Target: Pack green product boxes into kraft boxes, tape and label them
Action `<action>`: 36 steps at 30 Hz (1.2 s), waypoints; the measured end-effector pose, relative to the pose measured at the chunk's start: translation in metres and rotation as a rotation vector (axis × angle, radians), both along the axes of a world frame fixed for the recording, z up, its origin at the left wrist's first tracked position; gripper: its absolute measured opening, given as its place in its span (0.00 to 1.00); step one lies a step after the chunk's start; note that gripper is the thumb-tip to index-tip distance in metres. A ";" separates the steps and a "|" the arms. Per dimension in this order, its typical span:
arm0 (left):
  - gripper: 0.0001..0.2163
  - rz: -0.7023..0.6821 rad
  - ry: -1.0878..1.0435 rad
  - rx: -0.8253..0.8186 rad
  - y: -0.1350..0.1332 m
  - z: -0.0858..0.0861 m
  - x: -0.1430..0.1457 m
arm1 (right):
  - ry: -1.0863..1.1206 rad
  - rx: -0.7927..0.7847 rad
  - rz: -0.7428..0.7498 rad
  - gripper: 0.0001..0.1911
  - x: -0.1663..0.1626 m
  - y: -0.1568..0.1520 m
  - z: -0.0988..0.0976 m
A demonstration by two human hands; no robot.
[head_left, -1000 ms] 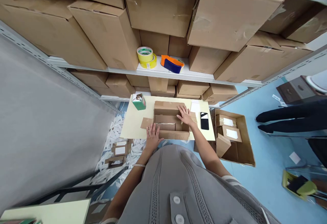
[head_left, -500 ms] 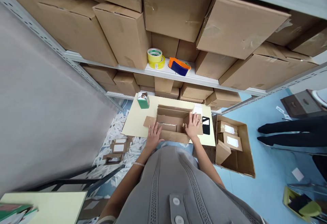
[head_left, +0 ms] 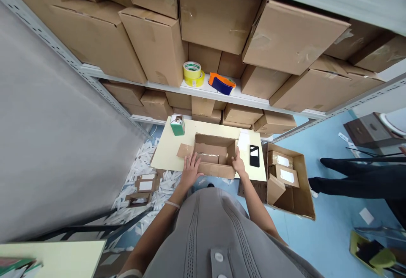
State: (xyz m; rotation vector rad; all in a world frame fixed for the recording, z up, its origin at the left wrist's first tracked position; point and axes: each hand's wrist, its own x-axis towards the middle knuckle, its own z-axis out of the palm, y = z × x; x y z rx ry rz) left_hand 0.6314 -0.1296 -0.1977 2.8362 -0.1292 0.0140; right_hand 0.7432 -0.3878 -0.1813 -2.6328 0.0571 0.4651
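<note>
An open-topped cardboard box (head_left: 217,169) stands on the pale table (head_left: 169,153) in front of me, and its inside shows brown board with a shiny strip of tape. My left hand (head_left: 190,171) rests with spread fingers at the box's front left corner, against a flap (head_left: 184,150) that sticks out to the left. At the right end, my right hand (head_left: 239,164) holds the side wall, thumb toward the inside and fingers along the outside. A white sheet (head_left: 243,140) and a black phone-like device (head_left: 254,155) lie right of the box. A green and white carton (head_left: 177,125) stands back left.
Shelves of cardboard boxes (head_left: 218,11) rise ahead, with yellow tape rolls (head_left: 193,74) and an orange-and-blue tape-like item (head_left: 222,83) on one ledge. A large carton (head_left: 306,185) holding smaller boxes stands right. White scraps (head_left: 139,163) cover the floor left. A person's dark-clothed legs (head_left: 352,178) show far right.
My right hand has shifted from lying flat on the right flap to the box's right side. That flap no longer sticks out, exposing more of the white sheet. My left hand stays put.
</note>
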 end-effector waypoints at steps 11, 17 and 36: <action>0.34 0.250 -0.033 0.042 0.003 0.015 -0.037 | -0.003 0.053 0.115 0.37 -0.002 0.016 0.024; 0.34 0.569 -0.084 0.098 -0.004 0.036 -0.080 | -0.021 0.149 0.320 0.38 0.011 0.047 0.045; 0.35 1.597 0.111 0.205 -0.093 0.055 -0.296 | 0.182 0.151 1.237 0.37 -0.134 0.202 0.039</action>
